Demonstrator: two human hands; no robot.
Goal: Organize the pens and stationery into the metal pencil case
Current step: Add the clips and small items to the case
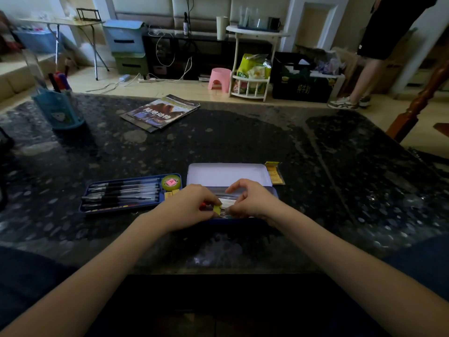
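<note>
Sitting at the dark speckled table [315,166], we pinched a small yellow clip [217,209] with our left hand [192,205] over the open metal case [228,173], right hand [250,200] curled beside it, pens [121,193] filling the blue tray [83,208].

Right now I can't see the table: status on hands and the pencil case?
Left hand pinching a small yellow item. Right hand curled over the open pencil case. Pens lie in the tray alongside. Nothing blocking.
</note>
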